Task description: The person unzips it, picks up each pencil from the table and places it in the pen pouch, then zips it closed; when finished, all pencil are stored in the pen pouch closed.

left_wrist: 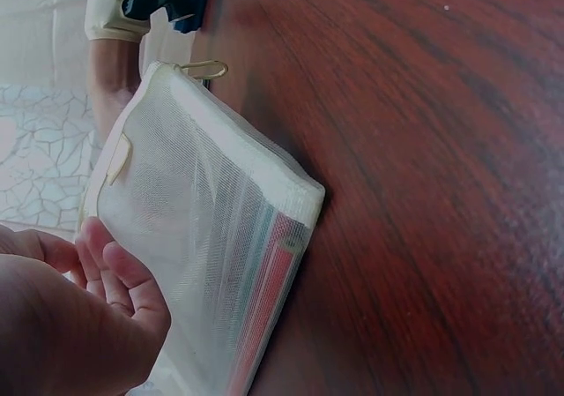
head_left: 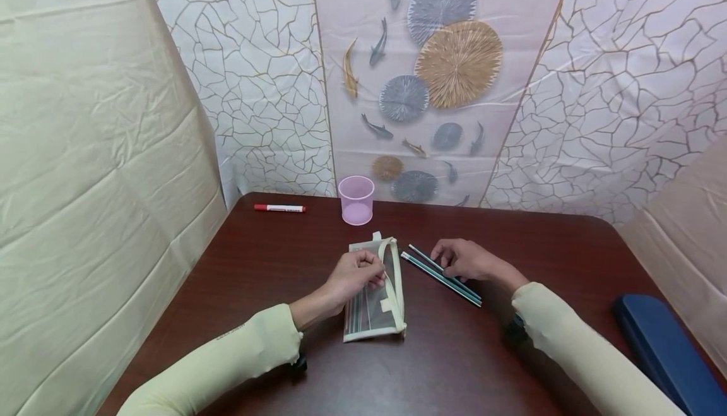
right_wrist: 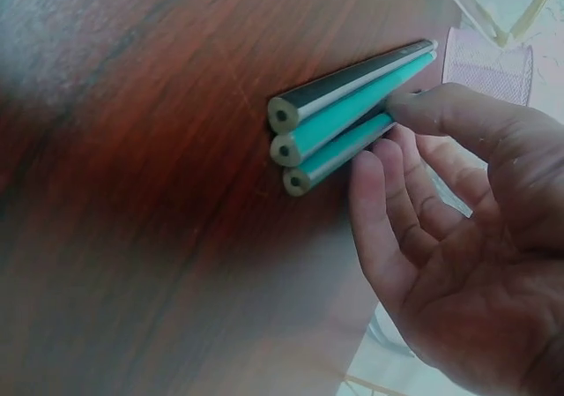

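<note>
A see-through mesh pencil pouch (head_left: 372, 335) with cream zip edging lies in front of me, its mouth gaping. My left hand (head_left: 358, 271) pinches the edge of that mouth between thumb and fingers. Through the mesh in the left wrist view, red pencil-like sticks (left_wrist: 269, 299) and teal ones show along the bottom. To the pouch's right, my right hand (head_left: 468, 259) pinches a teal pencil (right_wrist: 330, 162) with thumb and fingertips. Beside it on the table lie another teal pencil (right_wrist: 348, 109) and a black pencil (right_wrist: 348, 80), flat ends toward the right wrist camera.
Behind the pouch stands a pink mesh cup (head_left: 356, 208). A red-and-white marker (head_left: 280, 208) lies at the back left of the brown table (head_left: 272, 245). A long dark blue case (head_left: 670, 346) sits at the right edge. Cloth hangs around the table.
</note>
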Demonstrator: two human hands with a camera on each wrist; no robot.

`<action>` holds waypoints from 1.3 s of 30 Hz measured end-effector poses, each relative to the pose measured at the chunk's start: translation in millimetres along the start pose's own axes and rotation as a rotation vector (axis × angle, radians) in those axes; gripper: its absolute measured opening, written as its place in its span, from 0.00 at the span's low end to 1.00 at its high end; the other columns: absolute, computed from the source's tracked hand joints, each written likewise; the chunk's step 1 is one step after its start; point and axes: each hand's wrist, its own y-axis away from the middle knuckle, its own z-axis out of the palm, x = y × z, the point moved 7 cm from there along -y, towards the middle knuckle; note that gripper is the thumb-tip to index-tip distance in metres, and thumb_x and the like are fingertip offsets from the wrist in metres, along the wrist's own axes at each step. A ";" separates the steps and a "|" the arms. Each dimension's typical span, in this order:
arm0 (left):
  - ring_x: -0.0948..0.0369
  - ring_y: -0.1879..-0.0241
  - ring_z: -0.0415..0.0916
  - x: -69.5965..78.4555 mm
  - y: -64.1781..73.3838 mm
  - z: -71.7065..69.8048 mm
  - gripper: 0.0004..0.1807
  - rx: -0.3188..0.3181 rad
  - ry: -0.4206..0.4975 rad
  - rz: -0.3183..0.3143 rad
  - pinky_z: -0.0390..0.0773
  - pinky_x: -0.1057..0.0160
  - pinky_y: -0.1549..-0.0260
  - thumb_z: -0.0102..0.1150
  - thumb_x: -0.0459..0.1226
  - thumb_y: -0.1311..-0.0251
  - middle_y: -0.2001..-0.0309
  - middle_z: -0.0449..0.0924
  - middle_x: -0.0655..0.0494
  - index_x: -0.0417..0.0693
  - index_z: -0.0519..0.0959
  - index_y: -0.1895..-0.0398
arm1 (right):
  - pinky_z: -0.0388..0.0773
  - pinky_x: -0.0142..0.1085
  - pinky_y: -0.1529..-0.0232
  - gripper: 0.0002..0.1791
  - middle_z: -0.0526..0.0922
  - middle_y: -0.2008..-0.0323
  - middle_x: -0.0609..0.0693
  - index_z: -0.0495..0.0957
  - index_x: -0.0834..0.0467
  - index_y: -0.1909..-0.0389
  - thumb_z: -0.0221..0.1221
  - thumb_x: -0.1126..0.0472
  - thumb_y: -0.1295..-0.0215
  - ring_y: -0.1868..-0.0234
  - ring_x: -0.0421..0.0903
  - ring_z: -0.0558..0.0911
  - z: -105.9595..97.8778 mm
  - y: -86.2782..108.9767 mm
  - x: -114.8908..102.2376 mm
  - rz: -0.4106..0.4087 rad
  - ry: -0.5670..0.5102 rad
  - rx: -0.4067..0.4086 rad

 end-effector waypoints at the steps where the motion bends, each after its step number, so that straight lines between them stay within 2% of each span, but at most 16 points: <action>1: 0.66 0.72 0.84 -0.3 -0.3 0.0 0.05 -0.001 0.000 0.002 0.84 0.68 0.66 0.62 0.34 0.33 0.72 0.85 0.58 0.40 0.81 0.62 | 0.81 0.38 0.74 0.16 0.79 0.61 0.54 0.79 0.56 0.47 0.65 0.71 0.33 0.69 0.46 0.77 0.0 0.0 -1.1 0.000 0.008 0.002; 14: 0.66 0.72 0.83 0.1 0.2 0.0 0.05 0.002 -0.013 -0.009 0.84 0.68 0.66 0.61 0.34 0.32 0.72 0.85 0.58 0.40 0.81 0.63 | 0.81 0.38 0.75 0.17 0.82 0.60 0.52 0.79 0.53 0.47 0.67 0.67 0.34 0.74 0.47 0.79 -0.6 -3.6 -1.0 0.037 0.112 0.014; 18: 0.66 0.72 0.83 1.2 0.4 0.6 0.05 0.001 -0.012 -0.008 0.84 0.68 0.67 0.61 0.34 0.32 0.72 0.84 0.58 0.41 0.81 0.63 | 0.80 0.38 0.72 0.17 0.84 0.58 0.54 0.79 0.54 0.46 0.67 0.67 0.35 0.71 0.47 0.80 -4.4 -5.4 -3.8 0.026 0.150 0.018; 24: 0.67 0.72 0.83 1.0 -0.2 1.0 0.05 -0.002 -0.012 -0.010 0.84 0.68 0.67 0.61 0.34 0.32 0.73 0.84 0.59 0.41 0.81 0.64 | 0.78 0.39 0.65 0.16 0.86 0.57 0.53 0.79 0.54 0.46 0.67 0.65 0.34 0.65 0.47 0.81 -17.7 -3.0 -18.3 -0.001 0.169 0.114; 27: 0.67 0.73 0.83 0.6 -1.0 1.2 0.04 -0.006 -0.007 -0.010 0.84 0.68 0.67 0.61 0.33 0.32 0.73 0.84 0.59 0.41 0.81 0.64 | 0.81 0.40 0.67 0.16 0.84 0.57 0.54 0.78 0.56 0.45 0.66 0.65 0.32 0.65 0.47 0.81 -20.6 -0.5 -27.5 -0.029 0.049 0.153; 32: 0.67 0.72 0.83 1.8 -1.3 2.2 0.04 -0.013 -0.004 -0.007 0.84 0.68 0.67 0.60 0.33 0.31 0.72 0.84 0.59 0.42 0.80 0.64 | 0.88 0.47 0.66 0.19 0.81 0.56 0.60 0.72 0.63 0.41 0.60 0.67 0.30 0.65 0.48 0.83 -16.2 6.2 -46.5 -0.041 -0.376 0.180; 35: 0.67 0.72 0.83 2.4 -1.3 2.9 0.03 -0.014 -0.006 -0.007 0.84 0.68 0.67 0.60 0.33 0.32 0.72 0.84 0.59 0.42 0.80 0.64 | 0.89 0.49 0.62 0.20 0.79 0.56 0.56 0.69 0.63 0.39 0.58 0.68 0.30 0.63 0.48 0.84 -8.1 11.2 -57.7 -0.015 -0.564 0.217; 39: 0.67 0.72 0.83 1.9 -1.2 4.5 0.03 -0.019 -0.001 -0.016 0.84 0.68 0.67 0.60 0.34 0.33 0.72 0.85 0.59 0.43 0.80 0.65 | 0.89 0.49 0.59 0.20 0.78 0.57 0.51 0.66 0.62 0.39 0.57 0.71 0.30 0.62 0.46 0.84 8.9 16.2 -70.1 0.012 -0.734 0.258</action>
